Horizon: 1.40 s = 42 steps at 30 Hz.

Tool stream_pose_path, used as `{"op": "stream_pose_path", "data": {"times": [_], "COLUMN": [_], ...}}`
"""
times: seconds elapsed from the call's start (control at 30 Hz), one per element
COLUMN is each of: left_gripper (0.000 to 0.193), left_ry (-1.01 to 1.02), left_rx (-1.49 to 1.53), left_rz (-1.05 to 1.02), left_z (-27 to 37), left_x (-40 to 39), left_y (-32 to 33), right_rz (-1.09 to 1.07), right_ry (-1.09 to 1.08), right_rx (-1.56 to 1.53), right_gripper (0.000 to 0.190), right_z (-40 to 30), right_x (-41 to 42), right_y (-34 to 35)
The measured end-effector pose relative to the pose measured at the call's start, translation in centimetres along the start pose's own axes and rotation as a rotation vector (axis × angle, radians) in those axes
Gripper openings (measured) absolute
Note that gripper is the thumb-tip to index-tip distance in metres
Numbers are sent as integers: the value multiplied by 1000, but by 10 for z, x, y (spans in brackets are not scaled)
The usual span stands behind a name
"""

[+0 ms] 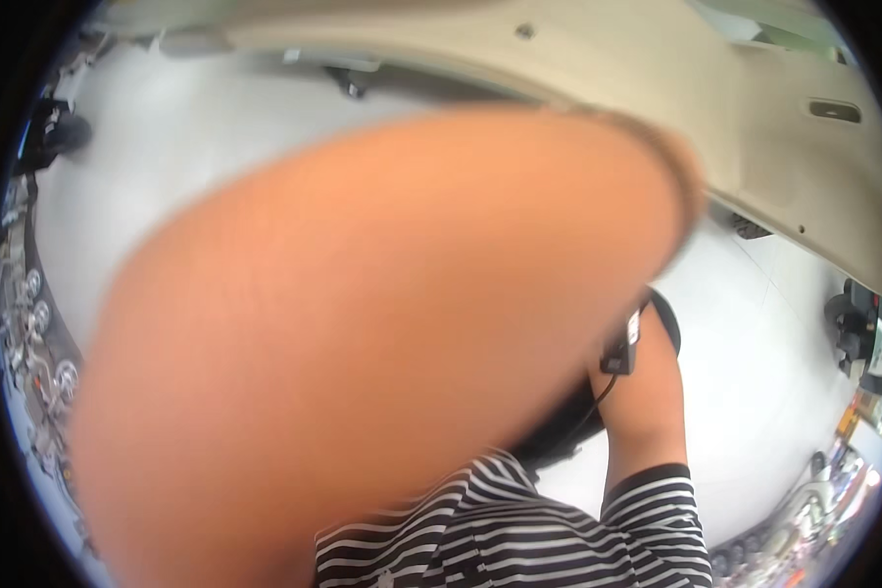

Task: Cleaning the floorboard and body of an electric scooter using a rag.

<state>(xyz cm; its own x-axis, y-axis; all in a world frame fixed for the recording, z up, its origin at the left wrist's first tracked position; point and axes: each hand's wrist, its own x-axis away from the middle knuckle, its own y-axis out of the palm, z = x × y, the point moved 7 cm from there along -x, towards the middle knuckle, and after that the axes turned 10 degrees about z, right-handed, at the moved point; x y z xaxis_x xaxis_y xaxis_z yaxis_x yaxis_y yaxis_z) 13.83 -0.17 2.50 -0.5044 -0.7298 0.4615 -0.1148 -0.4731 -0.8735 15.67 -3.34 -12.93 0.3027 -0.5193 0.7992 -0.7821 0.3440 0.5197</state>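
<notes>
A bare forearm, blurred and very near the camera, crosses the head view from lower left to upper right, with a dark band around its far end. Only a sliver of my left hand (692, 151) shows past that band, against a beige moulded panel (632, 59); its fingers cannot be made out. My right forearm reaches up from a black-and-white striped sleeve, with a small black device (617, 353) and thin cable on it. My right hand is hidden behind the nearer arm. Black material (566, 419) shows between the arms.
The beige panel spans the top and upper right, with a recessed slot (835, 111). Under it lies a pale grey floor (742, 382). Cluttered metal parts (40, 316) line the left rim. Black wheeled items (856, 323) stand at the right, more clutter (816, 507) at lower right.
</notes>
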Motion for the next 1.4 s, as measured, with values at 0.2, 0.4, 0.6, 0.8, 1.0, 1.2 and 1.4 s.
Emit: {"op": "stream_pose_path", "data": {"times": [0.2,0.4,0.6,0.8,1.0,1.2,1.4], "left_gripper": [47,41,36,35,43,28,33], "left_ry": [-198,5,-789,-463,-45,-658,-868], "left_rx": [416,638,1992,2409,2460,2457,2400], "left_rz": [388,1034,719,466,226,405,640], "left_z": [-57,-90,-147,-136,-102,-124,-144], "left_x": [0,48,24,-21,-43,-43,-28], "left_y": [9,65,158,144,129,168,160], "right_rz": [19,121,174,472,343,180,51], "right_ry": [-101,-156,-133,-243,-93,-215,-72], "right_rx": [-113,-198,-199,-450,-473,-537,-473], "right_gripper": [58,44,39,41,57,61,69], "right_z": [-40,-38,-14,-52,-109,-95,-60], "right_x": [-21,-11,-57,-30,-41,-6,-11], "right_y": [14,27,15,8,-41,22,55]}}
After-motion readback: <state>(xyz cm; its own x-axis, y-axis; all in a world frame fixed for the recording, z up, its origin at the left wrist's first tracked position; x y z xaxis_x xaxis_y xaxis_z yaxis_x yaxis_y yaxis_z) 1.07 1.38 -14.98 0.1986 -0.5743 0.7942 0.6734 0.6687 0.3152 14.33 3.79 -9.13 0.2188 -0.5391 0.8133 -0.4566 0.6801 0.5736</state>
